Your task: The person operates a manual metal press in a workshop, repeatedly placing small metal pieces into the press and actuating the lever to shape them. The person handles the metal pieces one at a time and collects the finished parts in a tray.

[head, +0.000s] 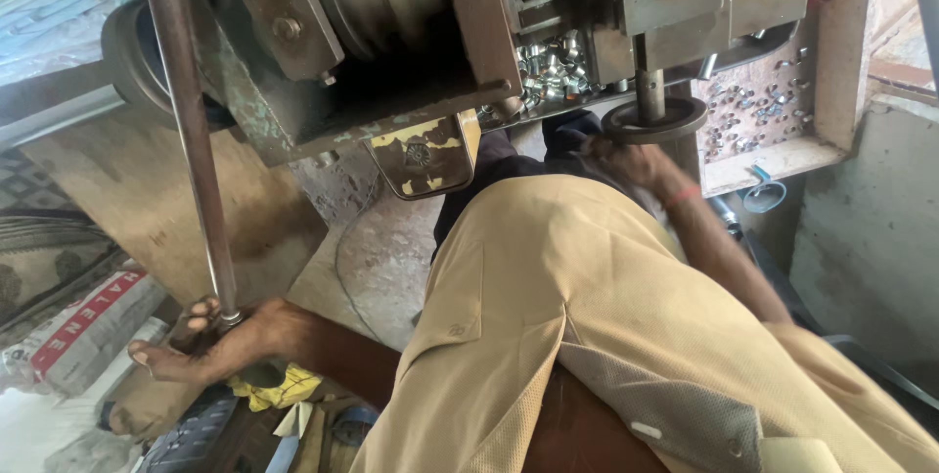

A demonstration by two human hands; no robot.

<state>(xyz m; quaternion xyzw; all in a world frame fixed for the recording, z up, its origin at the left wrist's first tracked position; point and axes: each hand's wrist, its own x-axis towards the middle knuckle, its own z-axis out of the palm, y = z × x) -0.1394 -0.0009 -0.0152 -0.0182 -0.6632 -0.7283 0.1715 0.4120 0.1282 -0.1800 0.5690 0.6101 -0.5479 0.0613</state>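
The long steel lever rod [191, 131] runs from the top edge of the head view down to the lower left, its upper end cut off by the frame. Its lower tip sits in the left hand [210, 341], whose fingers curl loosely around the rod's end while the thumb points out to the left; the palm is partly turned away, so how tight the hold is cannot be told.

The right hand [626, 162] reaches up to the press machine [411, 33], just beneath a round dark disc [653, 121] on a vertical shaft. The fingers are bunched together near the disc, but they are shadowed and blurred, and whether they pinch anything cannot be told. A red band sits at that wrist.

Small shiny metal pieces [550, 67] lie heaped in a recess of the machine, and more are scattered on the rusty tray [773, 155] at the right; their exact shape is too small to make out.

The person's tan shirt [606, 336] fills the lower middle and hides much of what lies below. A yellow cloth [279, 390] and a printed sack [83, 326] lie on the floor at lower left, partly cut off.
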